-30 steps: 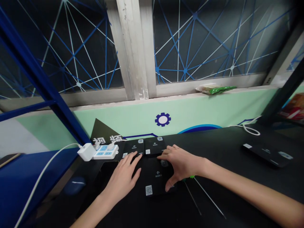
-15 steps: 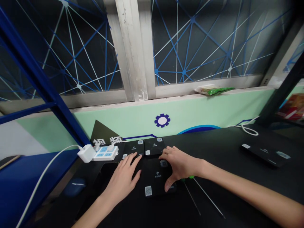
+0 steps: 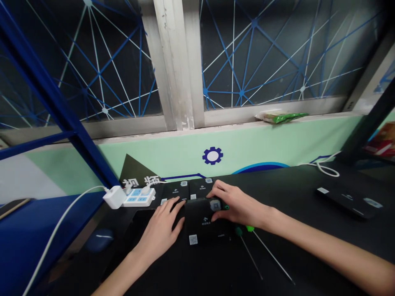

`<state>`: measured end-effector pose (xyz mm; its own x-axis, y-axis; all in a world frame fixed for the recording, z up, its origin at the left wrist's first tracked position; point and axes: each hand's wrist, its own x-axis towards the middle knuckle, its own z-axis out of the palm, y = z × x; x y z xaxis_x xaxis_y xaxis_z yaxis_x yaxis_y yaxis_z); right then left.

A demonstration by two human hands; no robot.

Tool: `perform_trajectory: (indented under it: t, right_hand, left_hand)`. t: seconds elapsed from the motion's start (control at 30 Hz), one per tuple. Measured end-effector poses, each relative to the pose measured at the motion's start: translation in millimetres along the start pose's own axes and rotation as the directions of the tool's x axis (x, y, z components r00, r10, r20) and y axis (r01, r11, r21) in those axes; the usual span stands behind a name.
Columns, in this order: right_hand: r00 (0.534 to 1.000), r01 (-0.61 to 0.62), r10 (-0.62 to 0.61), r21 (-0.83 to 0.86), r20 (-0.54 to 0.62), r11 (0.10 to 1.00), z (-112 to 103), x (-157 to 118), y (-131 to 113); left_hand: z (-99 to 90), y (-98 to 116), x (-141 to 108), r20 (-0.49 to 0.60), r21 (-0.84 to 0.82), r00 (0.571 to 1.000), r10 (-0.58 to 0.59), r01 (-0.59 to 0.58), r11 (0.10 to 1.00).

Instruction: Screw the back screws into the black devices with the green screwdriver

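Note:
My right hand [image 3: 230, 205] grips the right far edge of a flat black box [image 3: 206, 229], thumb on its top face and fingers at its far side. This box, with a QR sticker and a silver label, looks raised at its far edge. Along its left side rests my left hand [image 3: 163, 226], fingers spread, fingertips close to the box's corner. Behind lie two similar black boxes, a left one [image 3: 175, 190] and a right one [image 3: 200, 188], partly covered by my hands. Two screwdriver-like tools with thin metal shafts [image 3: 271, 253] and green ends lie right of the held box.
A white power strip [image 3: 140, 197] with a plugged-in adapter [image 3: 115, 197] stands at the left back. Near it are a blue mouse [image 3: 99, 239] and a dark flat panel. Another black box [image 3: 348, 201] lies at right. A green packet [image 3: 282, 118] sits on the sill.
The near black box's far edge has come up, tilting it. My right hand has shifted up its right side and its thumb has drawn in. My left hand stays almost in place.

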<state>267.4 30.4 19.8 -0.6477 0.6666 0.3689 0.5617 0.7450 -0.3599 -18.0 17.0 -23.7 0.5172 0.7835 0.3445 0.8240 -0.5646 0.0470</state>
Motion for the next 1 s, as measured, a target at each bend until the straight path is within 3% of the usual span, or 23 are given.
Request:
perform_trajectory:
  t: [0.13, 0.23, 0.37, 0.5, 0.67, 0.87, 1.0]
  right_hand:
    - [0.990, 0.108, -0.111, -0.041, -0.083, 0.993, -3, -4, -4]
    - [0.967, 0.219, -0.230, -0.108, -0.107, 0.970, -2, -7, -6]
    - [0.924, 0.345, -0.368, -0.187, -0.107, 0.920, -1, -11, -9]
    - [0.887, 0.451, -0.461, -0.177, -0.020, 0.875, 1, -15, -17]
    - [0.848, 0.529, -0.516, -0.135, 0.116, 0.838, 13, -19, -27]
    - [0.774, 0.625, -0.570, -0.186, 0.277, 0.758, 29, -24, -24]
    - [0.764, 0.635, -0.585, -0.161, 0.271, 0.756, 41, -27, -19]
  left_hand:
    - [-4.4, 4, 3, -0.047, -0.100, 0.998, -0.051, 0.046, 0.994]
    - [-10.8, 9, 6, -0.044, -0.282, 0.991, -0.129, 0.112, 0.953]
    - [-12.7, 12, 7, 0.078, -0.557, 0.974, -0.214, 0.220, 0.801]
    - [-10.5, 14, 6, 0.243, -0.716, 0.939, -0.244, 0.343, 0.608]
    - [-16.8, 17, 8, 0.311, -0.660, 0.937, -0.156, 0.332, 0.674]
    - [-9.9, 12, 7, 0.255, -0.619, 0.960, -0.118, 0.256, 0.743]
    - [-2.5, 11, 4, 0.205, -0.590, 0.974, -0.092, 0.198, 0.783]
